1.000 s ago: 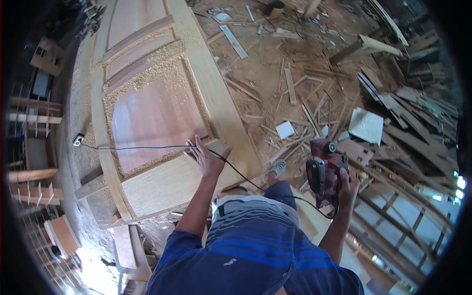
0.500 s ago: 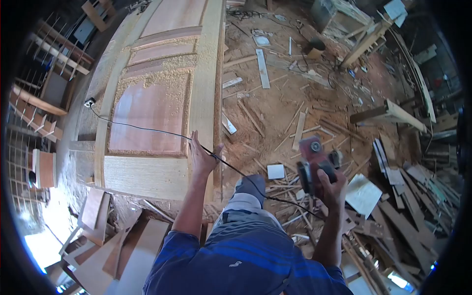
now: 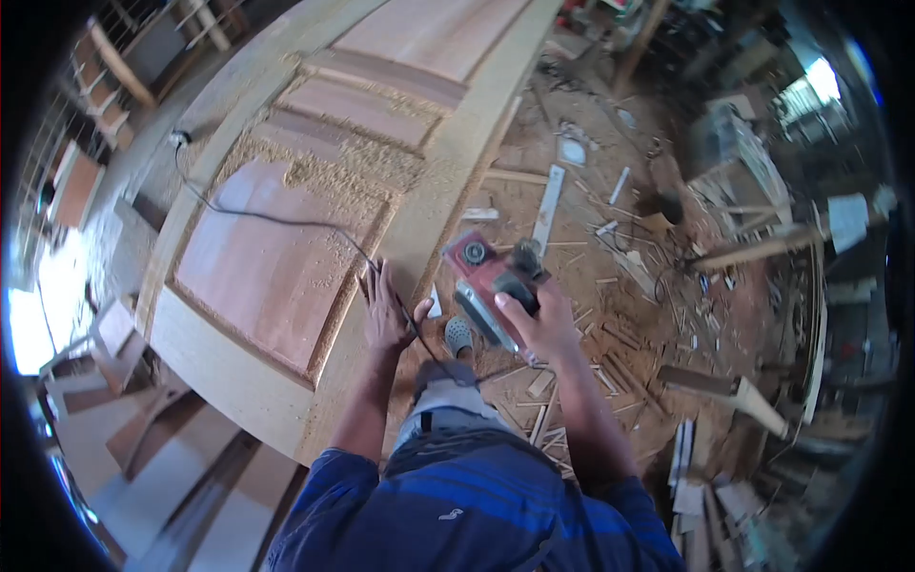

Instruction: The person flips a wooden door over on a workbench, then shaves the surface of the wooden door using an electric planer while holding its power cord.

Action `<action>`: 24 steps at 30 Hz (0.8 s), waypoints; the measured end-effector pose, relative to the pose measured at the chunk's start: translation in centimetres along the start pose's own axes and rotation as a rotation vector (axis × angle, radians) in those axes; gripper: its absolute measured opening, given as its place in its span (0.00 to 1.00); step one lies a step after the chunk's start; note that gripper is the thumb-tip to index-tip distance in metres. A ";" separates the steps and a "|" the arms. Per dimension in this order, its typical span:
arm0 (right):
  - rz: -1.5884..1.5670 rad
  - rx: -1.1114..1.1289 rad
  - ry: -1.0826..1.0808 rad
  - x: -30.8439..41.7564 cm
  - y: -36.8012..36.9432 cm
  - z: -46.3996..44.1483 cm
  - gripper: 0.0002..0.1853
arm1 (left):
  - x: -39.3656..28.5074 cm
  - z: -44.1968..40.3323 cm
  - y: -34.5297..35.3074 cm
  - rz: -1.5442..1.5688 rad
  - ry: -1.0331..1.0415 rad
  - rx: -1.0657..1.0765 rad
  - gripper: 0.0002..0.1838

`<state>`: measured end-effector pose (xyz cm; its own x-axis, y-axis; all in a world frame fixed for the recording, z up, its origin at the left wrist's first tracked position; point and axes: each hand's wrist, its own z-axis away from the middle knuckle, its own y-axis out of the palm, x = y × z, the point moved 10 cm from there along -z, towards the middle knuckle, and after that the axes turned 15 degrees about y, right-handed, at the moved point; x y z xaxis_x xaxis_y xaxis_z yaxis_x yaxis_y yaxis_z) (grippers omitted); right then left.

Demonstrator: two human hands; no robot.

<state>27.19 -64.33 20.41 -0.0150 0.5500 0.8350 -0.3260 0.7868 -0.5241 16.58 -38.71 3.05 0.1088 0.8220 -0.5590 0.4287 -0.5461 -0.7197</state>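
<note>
My right hand (image 3: 543, 322) grips the rear handle of a red electric planer (image 3: 491, 278), held in the air beside the door's edge. My left hand (image 3: 387, 310) lies at the near edge of a panelled wooden door (image 3: 429, 219), fingers stretched out and thumb apart. A black power cable (image 3: 276, 219) crosses the door's lower panel and passes along the left palm, then runs down toward my legs. Wood shavings (image 3: 353, 167) are heaped on the panels and in the grooves around them.
To the right, the dirt floor is littered with wood offcuts (image 3: 548, 205). Stacked boards (image 3: 181, 477) lean at lower left, and a pile of scrap strips (image 3: 705, 505) lies at lower right. A timber trestle (image 3: 724, 391) stands farther right. My foot (image 3: 459, 336) is beside the door.
The planer in my right hand has moved left and up, closer to the door. The view has turned, so the door now slants. My left hand stays by the door's edge.
</note>
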 end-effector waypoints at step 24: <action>0.202 0.585 -0.267 4.5 15.6 -28.7 0.26 | 2.4 -1.0 -1.7 -0.300 -0.494 -0.101 0.69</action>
<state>49.19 -41.55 11.19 -0.3384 0.5230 0.7823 -0.7492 0.3533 -0.5603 16.98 -35.71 3.32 -0.4512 0.7523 -0.4800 0.4622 -0.2631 -0.8468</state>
